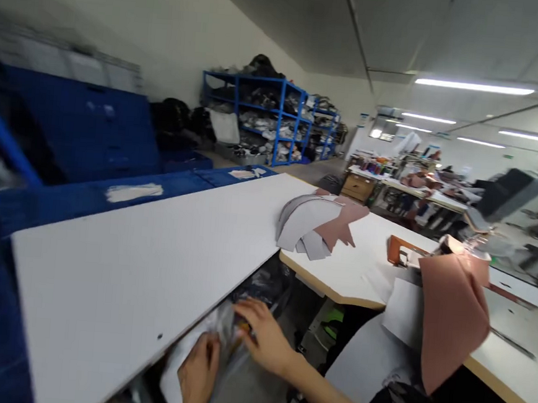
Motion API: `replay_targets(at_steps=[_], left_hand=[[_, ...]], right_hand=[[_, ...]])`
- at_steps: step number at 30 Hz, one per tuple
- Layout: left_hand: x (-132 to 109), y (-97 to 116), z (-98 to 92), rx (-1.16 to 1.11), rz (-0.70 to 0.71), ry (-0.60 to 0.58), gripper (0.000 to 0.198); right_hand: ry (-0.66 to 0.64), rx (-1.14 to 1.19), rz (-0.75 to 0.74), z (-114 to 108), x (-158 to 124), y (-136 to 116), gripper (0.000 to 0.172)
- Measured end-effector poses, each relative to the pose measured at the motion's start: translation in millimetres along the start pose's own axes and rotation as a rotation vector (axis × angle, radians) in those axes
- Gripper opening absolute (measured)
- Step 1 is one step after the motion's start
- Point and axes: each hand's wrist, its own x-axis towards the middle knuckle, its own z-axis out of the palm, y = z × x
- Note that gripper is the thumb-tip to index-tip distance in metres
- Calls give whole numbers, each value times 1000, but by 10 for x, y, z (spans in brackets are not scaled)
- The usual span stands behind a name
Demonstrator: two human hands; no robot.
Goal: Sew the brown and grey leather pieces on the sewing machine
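Below the edge of the white table, my left hand (198, 370) is closed, its fingertips pinching what looks like a translucent plastic bag (225, 322), blurred by motion. My right hand (265, 341) is beside it, thumb and fingers apart, with the fingertips at the bag's far side. A small yellowish patch shows between the hands, too blurred to name. Whitish material (176, 368) hangs to the left of my left hand; whether it belongs to the bag I cannot tell.
The white table (119, 264) extends left. Grey and pink cut pieces (309, 220) lie stacked where it meets the sewing table (325, 280). A pink piece (450, 315) drapes over the right-hand table's edge near the sewing machine. Blue shelves (280, 112) stand behind.
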Motion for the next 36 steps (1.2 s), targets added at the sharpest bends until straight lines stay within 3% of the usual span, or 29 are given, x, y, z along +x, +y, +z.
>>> replay_targets(at_steps=[2, 5, 12, 17, 21, 24, 27, 29, 30, 32, 36], left_hand=[[-257, 203, -6, 52, -5, 40, 32], [-462, 482, 17, 60, 40, -34, 34], [-595, 827, -15, 150, 182, -153, 32], [-747, 927, 161, 149, 334, -323, 23], [-880, 1012, 302, 147, 358, -415, 25], [-903, 1060, 230, 131, 356, -442, 17], [-755, 1106, 19, 95, 320, -302, 17], [-530, 1145, -131, 63, 171, -76, 23], [-392, 1163, -193, 49, 72, -17, 24], [-116, 1188, -271, 19, -46, 9, 23], [192, 1163, -282, -3, -95, -44, 25]], right_hand=[[35, 135, 234, -101, -269, 249, 38], [29, 229, 368, -148, -523, 569, 24], [57, 457, 433, -77, -552, 842, 42], [102, 506, 541, -63, -540, 1065, 42], [32, 475, 503, -38, -588, 1001, 32], [69, 448, 403, -159, -596, 847, 26], [122, 431, 243, -391, -571, 740, 24], [173, 412, 135, -530, -546, 721, 26], [196, 406, 94, -580, -533, 724, 28], [223, 409, 62, -629, -510, 741, 29], [237, 464, 58, -578, -440, 731, 28]])
